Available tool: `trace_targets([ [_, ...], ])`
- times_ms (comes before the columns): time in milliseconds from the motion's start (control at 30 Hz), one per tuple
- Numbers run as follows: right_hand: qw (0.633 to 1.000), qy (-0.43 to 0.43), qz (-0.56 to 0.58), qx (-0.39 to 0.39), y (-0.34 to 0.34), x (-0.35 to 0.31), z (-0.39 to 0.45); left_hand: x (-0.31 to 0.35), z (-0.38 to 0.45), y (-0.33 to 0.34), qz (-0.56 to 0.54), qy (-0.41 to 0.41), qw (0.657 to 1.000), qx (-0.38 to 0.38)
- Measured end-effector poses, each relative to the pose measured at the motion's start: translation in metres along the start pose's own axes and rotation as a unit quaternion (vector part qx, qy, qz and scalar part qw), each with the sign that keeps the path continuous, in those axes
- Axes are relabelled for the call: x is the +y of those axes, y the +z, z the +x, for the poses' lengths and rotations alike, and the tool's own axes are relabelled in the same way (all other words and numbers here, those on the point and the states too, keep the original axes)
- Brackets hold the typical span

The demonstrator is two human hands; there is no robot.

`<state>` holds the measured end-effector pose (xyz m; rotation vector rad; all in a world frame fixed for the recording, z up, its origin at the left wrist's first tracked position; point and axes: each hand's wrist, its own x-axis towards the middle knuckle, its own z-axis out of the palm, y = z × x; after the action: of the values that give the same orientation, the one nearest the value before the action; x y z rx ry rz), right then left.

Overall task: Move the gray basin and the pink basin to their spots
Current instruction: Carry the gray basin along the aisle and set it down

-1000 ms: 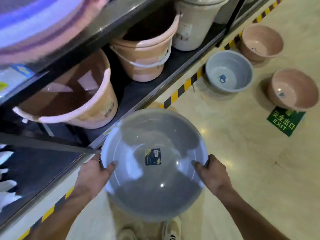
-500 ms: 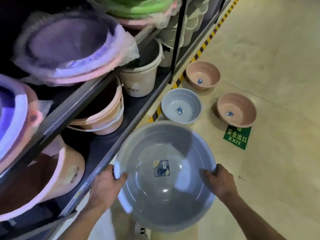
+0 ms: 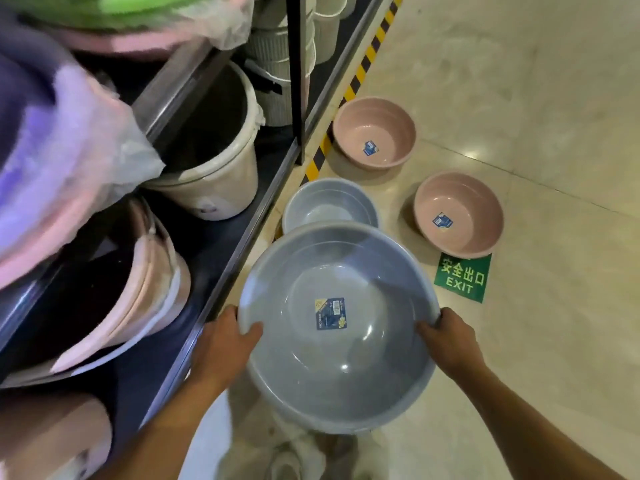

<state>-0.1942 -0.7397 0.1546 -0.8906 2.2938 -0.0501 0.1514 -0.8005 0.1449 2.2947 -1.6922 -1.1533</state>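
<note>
Both hands are on the big gray basin [image 3: 337, 327] held over the floor by the shelf [image 3: 242, 216]: left hand [image 3: 221, 344] and right hand [image 3: 450, 344] each grip the rim, thumbs hooked inside. Its blue sticker [image 3: 330, 313] is too small to read. Green floor sign [image 3: 462, 277] says "EXIT".

Both forearms are bare, with no sleeves, watch or rings to see. The left hand [image 3: 221, 341] and right hand [image 3: 450, 344] wear no gloves. Below, light-coloured shoes [image 3: 287, 462] show blurred.
</note>
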Motion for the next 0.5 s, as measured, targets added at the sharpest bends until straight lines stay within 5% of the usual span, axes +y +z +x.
trace_targets([
  [500,0.998,0.023,0.017,-0.052,-0.046,-0.065,0.207,0.127,0.174,0.039,-0.002,-0.022,0.999,-0.047],
])
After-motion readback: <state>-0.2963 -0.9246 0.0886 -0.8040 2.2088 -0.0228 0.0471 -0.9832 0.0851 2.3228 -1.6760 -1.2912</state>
